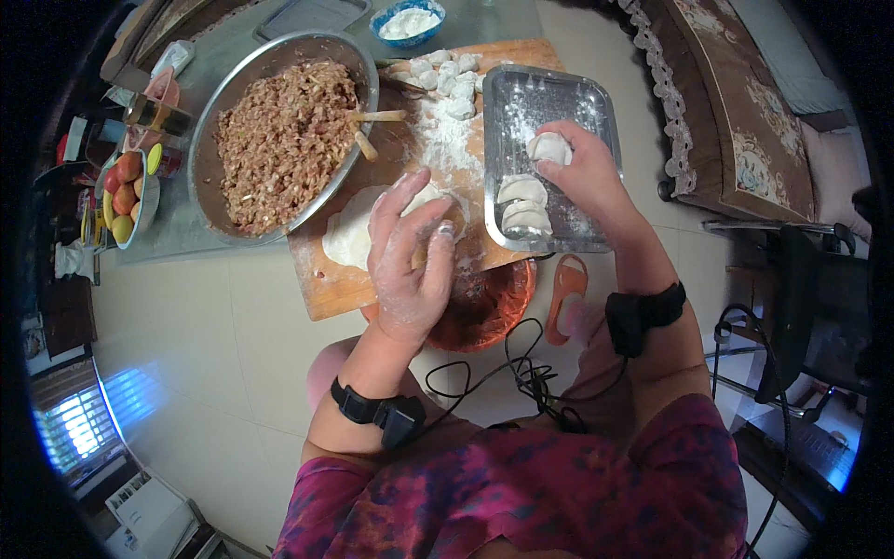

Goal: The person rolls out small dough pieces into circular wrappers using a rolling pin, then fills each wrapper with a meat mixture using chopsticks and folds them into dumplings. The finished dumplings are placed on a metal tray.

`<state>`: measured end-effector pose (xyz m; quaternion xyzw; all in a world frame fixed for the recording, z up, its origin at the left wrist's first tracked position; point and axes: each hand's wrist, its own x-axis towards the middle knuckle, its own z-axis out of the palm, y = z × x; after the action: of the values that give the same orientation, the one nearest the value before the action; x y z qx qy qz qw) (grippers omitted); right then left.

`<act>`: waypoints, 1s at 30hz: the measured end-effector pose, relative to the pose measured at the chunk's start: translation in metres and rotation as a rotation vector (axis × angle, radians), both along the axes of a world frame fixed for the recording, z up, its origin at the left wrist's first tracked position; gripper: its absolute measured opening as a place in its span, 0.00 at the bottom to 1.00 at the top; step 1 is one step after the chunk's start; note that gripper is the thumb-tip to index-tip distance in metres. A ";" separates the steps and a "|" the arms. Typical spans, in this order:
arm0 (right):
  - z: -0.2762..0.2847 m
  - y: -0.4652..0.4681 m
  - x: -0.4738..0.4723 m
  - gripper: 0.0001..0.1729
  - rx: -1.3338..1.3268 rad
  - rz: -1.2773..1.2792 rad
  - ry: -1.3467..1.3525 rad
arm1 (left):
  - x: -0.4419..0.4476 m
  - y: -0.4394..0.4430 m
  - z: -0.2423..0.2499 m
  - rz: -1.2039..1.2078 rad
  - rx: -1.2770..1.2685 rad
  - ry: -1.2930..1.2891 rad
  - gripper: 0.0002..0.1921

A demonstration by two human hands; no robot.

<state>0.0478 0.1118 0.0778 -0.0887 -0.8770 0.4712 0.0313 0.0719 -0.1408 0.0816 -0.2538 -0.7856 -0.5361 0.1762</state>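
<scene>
Pinched in my right hand [584,162] is a folded dumpling [550,149], held over a floured metal tray [576,230]. Two more crescent dumplings [524,204] lie side by side in the tray's near left part. My left hand [413,262], dusted with flour, hovers with fingers apart above the near part of a wooden board [335,293]. Partly hidden behind it are flat dough wrappers [347,229] on the board. A cluster of small dough pieces [447,75] sits at the board's far side, beside loose flour [447,140].
Left of the board stands a large metal bowl [198,161] of minced filling [286,147], with wooden handles [377,117] at its rim. A blue bowl [380,35] of flour is behind. Below the board sits a red-lined bin [499,318]. Black cables [541,384] hang across my lap.
</scene>
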 end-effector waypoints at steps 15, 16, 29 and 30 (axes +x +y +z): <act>-0.008 0.000 -0.012 0.15 0.160 0.173 0.007 | -0.013 -0.018 -0.009 0.035 -0.006 -0.057 0.13; -0.008 0.000 -0.012 0.15 0.217 0.174 0.035 | -0.013 -0.019 -0.009 0.036 -0.008 -0.059 0.13; -0.015 -0.002 -0.011 0.16 0.179 0.182 0.052 | -0.014 -0.024 -0.007 0.056 -0.049 -0.061 0.12; -0.015 -0.002 -0.011 0.16 0.189 0.183 0.064 | -0.014 -0.026 -0.007 0.060 -0.081 -0.070 0.12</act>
<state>0.0370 0.1101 0.0629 0.0103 -0.9205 0.3898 0.0244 0.0580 -0.1663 0.0741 -0.2183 -0.8195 -0.5069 0.1541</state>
